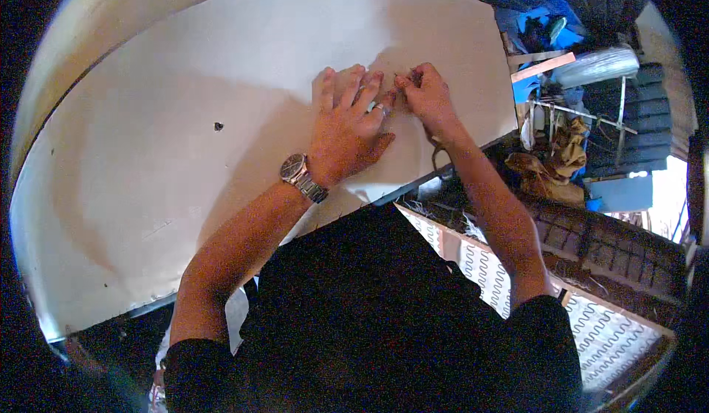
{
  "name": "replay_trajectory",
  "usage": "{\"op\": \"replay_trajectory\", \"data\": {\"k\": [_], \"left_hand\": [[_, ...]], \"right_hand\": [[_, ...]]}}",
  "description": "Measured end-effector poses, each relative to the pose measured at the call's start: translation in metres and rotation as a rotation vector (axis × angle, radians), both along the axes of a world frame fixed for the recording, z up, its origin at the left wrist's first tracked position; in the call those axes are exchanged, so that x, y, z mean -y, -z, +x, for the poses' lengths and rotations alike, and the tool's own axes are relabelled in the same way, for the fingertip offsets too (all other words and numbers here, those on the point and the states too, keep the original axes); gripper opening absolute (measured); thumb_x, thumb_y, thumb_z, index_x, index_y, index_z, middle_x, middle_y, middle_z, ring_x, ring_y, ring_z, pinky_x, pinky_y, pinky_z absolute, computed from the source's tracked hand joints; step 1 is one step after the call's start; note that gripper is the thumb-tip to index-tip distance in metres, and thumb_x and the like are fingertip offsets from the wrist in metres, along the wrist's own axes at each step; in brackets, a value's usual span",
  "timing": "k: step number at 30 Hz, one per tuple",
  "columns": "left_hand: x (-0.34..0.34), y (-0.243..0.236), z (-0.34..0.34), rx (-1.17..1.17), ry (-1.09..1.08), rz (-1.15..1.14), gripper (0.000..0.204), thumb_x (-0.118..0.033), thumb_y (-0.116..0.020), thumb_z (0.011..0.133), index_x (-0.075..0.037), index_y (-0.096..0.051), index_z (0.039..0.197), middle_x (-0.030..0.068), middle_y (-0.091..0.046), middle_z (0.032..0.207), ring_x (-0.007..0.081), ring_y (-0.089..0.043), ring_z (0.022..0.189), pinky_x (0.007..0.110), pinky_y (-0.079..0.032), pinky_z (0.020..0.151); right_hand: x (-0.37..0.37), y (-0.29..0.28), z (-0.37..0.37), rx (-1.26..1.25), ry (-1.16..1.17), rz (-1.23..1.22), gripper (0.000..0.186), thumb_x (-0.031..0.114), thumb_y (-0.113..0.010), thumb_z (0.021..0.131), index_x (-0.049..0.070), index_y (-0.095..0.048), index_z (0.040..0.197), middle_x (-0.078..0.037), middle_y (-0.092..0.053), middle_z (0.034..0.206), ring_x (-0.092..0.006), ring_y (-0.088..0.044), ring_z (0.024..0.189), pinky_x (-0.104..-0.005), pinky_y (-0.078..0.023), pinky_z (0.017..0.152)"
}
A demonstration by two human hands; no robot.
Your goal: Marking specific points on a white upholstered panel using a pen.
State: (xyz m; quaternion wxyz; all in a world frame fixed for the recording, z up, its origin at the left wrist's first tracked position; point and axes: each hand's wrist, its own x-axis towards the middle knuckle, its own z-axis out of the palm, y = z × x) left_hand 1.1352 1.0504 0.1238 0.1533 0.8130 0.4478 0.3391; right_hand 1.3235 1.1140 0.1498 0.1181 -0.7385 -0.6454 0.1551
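My left hand [347, 129] lies on a pale, smooth board [155, 132], its fingers stretched out and slightly apart. A ring sits on one finger, and a metal-strap wristwatch [295, 171] is on that wrist. Just right of those fingertips, my right hand [430, 99] is closed in a pinch close to the board. Whatever lies between its fingertips is too small to make out. A dark loop [441, 160] shows beside my right wrist; I cannot tell whether it is a bracelet or a tool handle. A small dark hole or mark [218, 126] is on the board left of my hands.
A curved beige wall or panel [177, 0] runs along the board's far edge. At right are wood strips [543, 67], a plastic-wrapped roll [597, 66], brown crumpled material [554, 166] and grey ribbed panels [628, 118]. A wooden frame with zigzag springs [605, 332] lies at lower right.
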Motion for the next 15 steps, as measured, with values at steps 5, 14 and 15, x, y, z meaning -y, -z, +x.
{"op": "replay_trajectory", "data": {"k": [5, 14, 15], "left_hand": [[-0.003, 0.009, 0.004, 0.040, -0.010, 0.012, 0.052, -0.039, -0.070, 0.078, -0.008, -0.066, 0.119, 0.0136, -0.046, 0.146, 0.0355, -0.032, 0.142, 0.067, -0.010, 0.115], [-0.007, 0.005, 0.001, -0.053, -0.011, 0.023, 0.056, -0.042, -0.069, 0.079, -0.010, -0.063, 0.125, 0.0127, -0.048, 0.145, 0.0338, -0.034, 0.141, 0.066, -0.014, 0.114], [-0.007, 0.004, 0.002, -0.058, -0.009, 0.035, 0.058, -0.042, -0.070, 0.078, -0.011, -0.062, 0.127, 0.0124, -0.048, 0.145, 0.0337, -0.035, 0.140, 0.065, -0.015, 0.114]], "right_hand": [[0.011, -0.001, -0.015, 0.065, 0.028, 0.108, 0.039, 0.032, -0.065, 0.089, -0.001, -0.052, 0.107, -0.025, -0.067, 0.098, -0.0445, -0.065, 0.094, -0.0513, -0.052, 0.081], [0.000, -0.020, -0.029, 0.282, -0.038, -0.042, 0.032, 0.031, -0.054, 0.094, 0.002, -0.049, 0.106, -0.027, -0.066, 0.090, -0.0496, -0.064, 0.089, -0.0576, -0.049, 0.080], [-0.002, -0.021, -0.028, 0.332, -0.083, -0.074, 0.030, 0.030, -0.053, 0.095, 0.003, -0.048, 0.107, -0.027, -0.066, 0.089, -0.0496, -0.064, 0.089, -0.0579, -0.049, 0.080]]}}
